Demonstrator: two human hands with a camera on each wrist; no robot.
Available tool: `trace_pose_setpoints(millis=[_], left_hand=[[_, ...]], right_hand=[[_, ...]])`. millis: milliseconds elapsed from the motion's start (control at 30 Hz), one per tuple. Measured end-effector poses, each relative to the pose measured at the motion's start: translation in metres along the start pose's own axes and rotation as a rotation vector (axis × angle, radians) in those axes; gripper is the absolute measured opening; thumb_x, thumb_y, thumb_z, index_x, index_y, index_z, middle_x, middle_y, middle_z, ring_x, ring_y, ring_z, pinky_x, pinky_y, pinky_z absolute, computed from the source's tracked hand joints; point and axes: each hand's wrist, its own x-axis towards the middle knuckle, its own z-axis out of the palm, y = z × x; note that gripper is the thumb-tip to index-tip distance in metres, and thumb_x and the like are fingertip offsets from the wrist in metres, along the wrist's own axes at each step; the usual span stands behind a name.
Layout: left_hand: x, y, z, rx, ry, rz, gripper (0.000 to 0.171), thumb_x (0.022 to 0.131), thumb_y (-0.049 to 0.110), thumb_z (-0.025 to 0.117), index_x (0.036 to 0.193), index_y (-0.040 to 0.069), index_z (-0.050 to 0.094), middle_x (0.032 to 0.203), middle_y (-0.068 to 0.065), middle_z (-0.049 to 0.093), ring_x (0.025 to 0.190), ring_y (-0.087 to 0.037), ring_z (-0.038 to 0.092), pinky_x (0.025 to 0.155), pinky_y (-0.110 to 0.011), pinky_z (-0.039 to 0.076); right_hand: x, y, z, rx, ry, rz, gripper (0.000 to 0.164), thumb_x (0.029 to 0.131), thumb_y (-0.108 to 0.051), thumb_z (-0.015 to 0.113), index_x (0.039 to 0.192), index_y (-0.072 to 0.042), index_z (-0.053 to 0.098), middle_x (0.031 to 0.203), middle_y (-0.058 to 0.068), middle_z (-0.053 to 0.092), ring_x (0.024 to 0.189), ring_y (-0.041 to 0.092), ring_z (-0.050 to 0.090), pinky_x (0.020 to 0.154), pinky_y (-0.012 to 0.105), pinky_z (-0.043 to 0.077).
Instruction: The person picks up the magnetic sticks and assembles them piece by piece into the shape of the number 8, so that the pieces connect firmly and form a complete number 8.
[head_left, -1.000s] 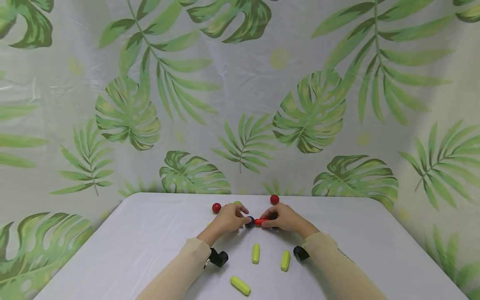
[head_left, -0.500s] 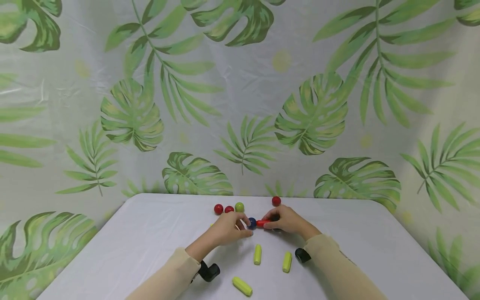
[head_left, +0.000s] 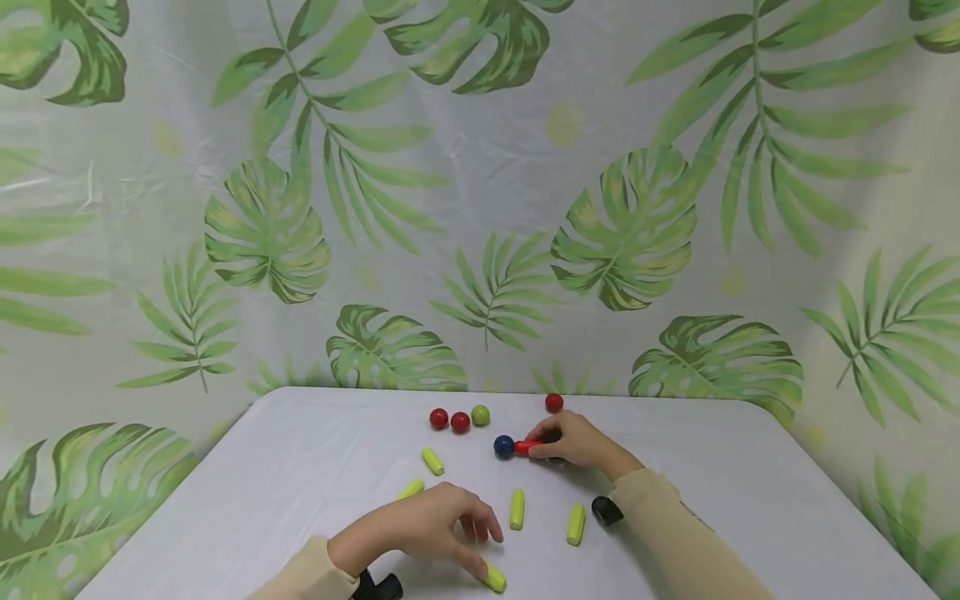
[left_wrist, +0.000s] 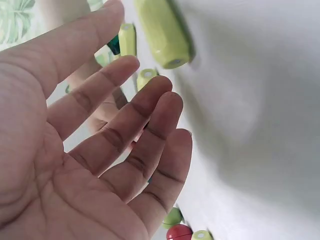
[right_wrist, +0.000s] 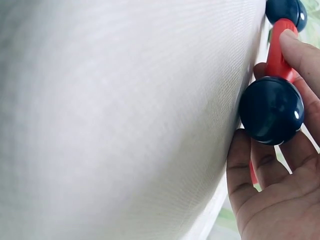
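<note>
My right hand (head_left: 573, 439) pinches a short red rod (right_wrist: 278, 57) between thumb and fingers, low at the tabletop. A dark blue ball (head_left: 504, 447) sits at the rod's left end, and a second blue ball (right_wrist: 271, 110) at its other end lies by the palm. My left hand (head_left: 438, 521) hovers near the front with fingers spread and slightly bent, holding nothing. Just beyond its thumb lies a yellow-green rod (left_wrist: 164, 35) with a small metal dot in its end face; a gap shows between them in the left wrist view.
Two red balls (head_left: 460, 422) and a green ball (head_left: 480, 415) stand at the back of the white table (head_left: 697, 500). Another red ball (head_left: 553, 403) is behind my right hand. Several more yellow-green rods (head_left: 517, 509) lie scattered between and left of the hands.
My left hand has let go of the blue ball and moved toward the front, over a yellow-green rod. The right hand keeps its grip on the red rod in about the same place.
</note>
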Motion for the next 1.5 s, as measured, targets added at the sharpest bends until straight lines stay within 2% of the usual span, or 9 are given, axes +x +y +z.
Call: trace_pose_setpoints(millis=[167, 333, 500, 633, 767, 1167, 1267, 1400, 1500], left_hand=[[-0.006, -0.002, 0.007, -0.028, -0.021, 0.007, 0.025, 0.089, 0.014, 0.089, 0.112, 0.02, 0.081, 0.095, 0.018, 0.07, 0.088, 0.006, 0.063, 0.084, -0.017, 0.053], [-0.008, -0.004, 0.011, -0.042, -0.005, 0.042, 0.021, 0.09, 0.012, 0.087, 0.109, 0.018, 0.082, 0.092, 0.018, 0.069, 0.084, 0.006, 0.06, 0.08, -0.016, 0.053], [-0.009, -0.003, 0.015, -0.059, 0.011, 0.038, 0.019, 0.09, 0.01, 0.087, 0.107, 0.018, 0.082, 0.089, 0.018, 0.067, 0.08, 0.005, 0.06, 0.077, -0.015, 0.053], [-0.008, -0.003, 0.018, -0.04, 0.008, 0.035, 0.017, 0.09, 0.011, 0.087, 0.105, 0.017, 0.083, 0.086, 0.019, 0.065, 0.078, 0.005, 0.058, 0.075, -0.014, 0.052], [-0.007, -0.003, 0.021, 0.028, 0.003, 0.065, 0.016, 0.091, 0.013, 0.087, 0.106, 0.017, 0.082, 0.083, 0.02, 0.063, 0.075, 0.007, 0.056, 0.073, -0.014, 0.052], [-0.007, -0.002, 0.026, 0.07, 0.021, 0.117, 0.013, 0.092, 0.014, 0.086, 0.104, 0.016, 0.081, 0.081, 0.021, 0.061, 0.072, 0.009, 0.055, 0.069, -0.013, 0.053], [-0.009, -0.003, 0.024, 0.048, 0.026, 0.12, 0.012, 0.092, 0.014, 0.086, 0.103, 0.016, 0.081, 0.08, 0.021, 0.061, 0.072, 0.009, 0.055, 0.069, -0.013, 0.053], [-0.009, -0.007, 0.02, -0.021, 0.017, 0.09, 0.008, 0.094, 0.016, 0.083, 0.102, 0.017, 0.081, 0.078, 0.021, 0.06, 0.072, 0.009, 0.054, 0.07, -0.014, 0.052], [-0.008, -0.009, 0.017, -0.074, 0.036, 0.057, 0.006, 0.093, 0.015, 0.081, 0.099, 0.016, 0.08, 0.076, 0.02, 0.061, 0.071, 0.008, 0.054, 0.069, -0.014, 0.051]], right_hand=[[0.0, 0.0, 0.0, 0.004, -0.002, -0.004, 0.021, 0.092, -0.024, 0.086, 0.11, -0.013, 0.082, 0.105, -0.001, 0.077, 0.089, 0.014, 0.058, 0.078, 0.027, 0.049], [-0.002, -0.003, -0.002, -0.003, -0.001, -0.014, 0.021, 0.093, -0.023, 0.086, 0.11, -0.013, 0.082, 0.106, -0.001, 0.077, 0.091, 0.014, 0.058, 0.082, 0.03, 0.049], [-0.002, -0.005, -0.003, -0.001, -0.006, -0.02, 0.021, 0.093, -0.022, 0.086, 0.111, -0.012, 0.082, 0.106, 0.0, 0.077, 0.09, 0.015, 0.057, 0.08, 0.03, 0.049], [0.0, -0.004, -0.002, 0.003, -0.015, -0.025, 0.021, 0.093, -0.022, 0.085, 0.111, -0.012, 0.082, 0.106, 0.001, 0.078, 0.087, 0.015, 0.057, 0.076, 0.028, 0.048], [0.001, -0.002, -0.002, -0.004, -0.016, -0.023, 0.021, 0.093, -0.023, 0.085, 0.111, -0.013, 0.082, 0.105, 0.0, 0.078, 0.086, 0.014, 0.057, 0.075, 0.027, 0.048], [0.002, -0.002, -0.001, -0.016, -0.014, -0.023, 0.021, 0.093, -0.021, 0.086, 0.111, -0.013, 0.082, 0.106, -0.001, 0.078, 0.092, 0.014, 0.058, 0.084, 0.031, 0.05], [0.002, -0.002, -0.001, -0.014, -0.014, -0.009, 0.021, 0.093, -0.021, 0.086, 0.111, -0.013, 0.082, 0.107, -0.001, 0.078, 0.093, 0.014, 0.059, 0.085, 0.031, 0.05], [0.002, -0.003, -0.001, -0.019, -0.017, -0.015, 0.021, 0.093, -0.021, 0.086, 0.112, -0.013, 0.082, 0.108, -0.001, 0.078, 0.094, 0.014, 0.059, 0.086, 0.031, 0.051], [0.003, -0.003, -0.001, -0.024, -0.022, -0.015, 0.021, 0.093, -0.022, 0.085, 0.112, -0.013, 0.082, 0.108, -0.001, 0.077, 0.093, 0.014, 0.059, 0.085, 0.031, 0.05]])
